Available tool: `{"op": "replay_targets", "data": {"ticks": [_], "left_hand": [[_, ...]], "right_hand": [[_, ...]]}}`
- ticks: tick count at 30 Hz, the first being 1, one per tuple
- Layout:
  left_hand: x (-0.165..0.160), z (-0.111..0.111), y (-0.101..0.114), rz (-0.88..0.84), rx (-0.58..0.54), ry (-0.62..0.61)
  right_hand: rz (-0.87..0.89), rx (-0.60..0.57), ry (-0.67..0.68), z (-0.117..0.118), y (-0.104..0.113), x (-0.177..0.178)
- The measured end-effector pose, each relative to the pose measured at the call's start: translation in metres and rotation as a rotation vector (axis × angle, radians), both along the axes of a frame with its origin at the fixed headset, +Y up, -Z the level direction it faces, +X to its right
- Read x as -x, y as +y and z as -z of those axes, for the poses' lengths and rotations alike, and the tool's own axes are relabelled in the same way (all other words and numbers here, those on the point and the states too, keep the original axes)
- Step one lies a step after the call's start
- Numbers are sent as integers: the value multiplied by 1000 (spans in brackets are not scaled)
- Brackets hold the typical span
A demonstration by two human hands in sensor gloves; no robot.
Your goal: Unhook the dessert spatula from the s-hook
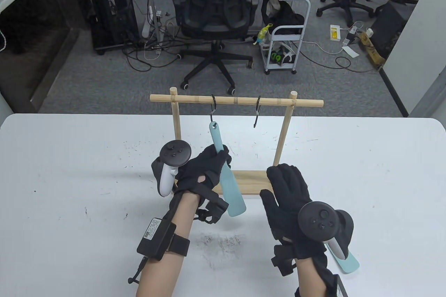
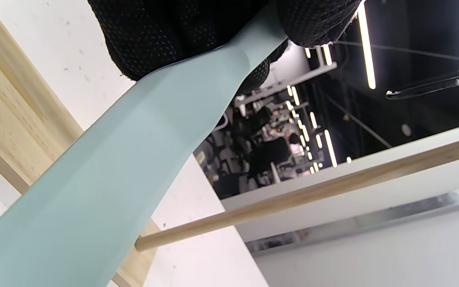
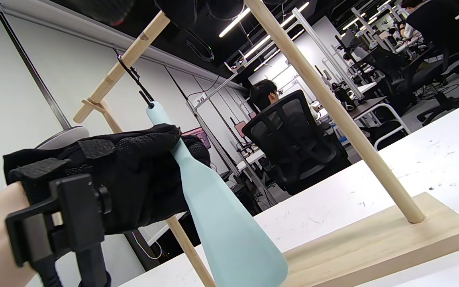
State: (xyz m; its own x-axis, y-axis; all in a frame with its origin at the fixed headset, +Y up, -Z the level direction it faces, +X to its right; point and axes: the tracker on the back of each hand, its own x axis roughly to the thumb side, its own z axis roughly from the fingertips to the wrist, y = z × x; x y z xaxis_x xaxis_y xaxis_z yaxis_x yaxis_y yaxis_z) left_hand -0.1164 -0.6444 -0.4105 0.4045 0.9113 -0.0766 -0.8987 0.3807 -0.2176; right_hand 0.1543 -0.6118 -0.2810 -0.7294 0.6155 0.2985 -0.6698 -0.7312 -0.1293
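Note:
A light blue dessert spatula [image 1: 228, 178] hangs by its handle hole from the left black s-hook [image 1: 213, 107] on the wooden rack's top bar [image 1: 237, 101]. My left hand [image 1: 209, 168] grips the spatula's handle just above the blade; the grip also shows in the left wrist view [image 2: 134, 159] and the right wrist view [image 3: 221, 223]. The spatula is tilted, its blade toward me. My right hand [image 1: 289, 192] is open, fingers spread, flat near the rack's base [image 1: 251, 182], touching nothing I can see. A second s-hook [image 1: 257, 112] hangs empty to the right.
Another light blue spatula [image 1: 348, 262] lies on the white table [image 1: 69, 171] under my right wrist. The rack's two uprights [image 1: 176, 119] stand either side of the hooks. Office chairs and a cart stand beyond the table's far edge.

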Motion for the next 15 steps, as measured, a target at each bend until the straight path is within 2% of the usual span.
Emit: {"op": "replay_targets", "data": {"ticks": [15], "left_hand": [[-4, -10, 11, -112, 46, -70]], "right_hand": [[1, 9, 6, 0, 0, 0]]}}
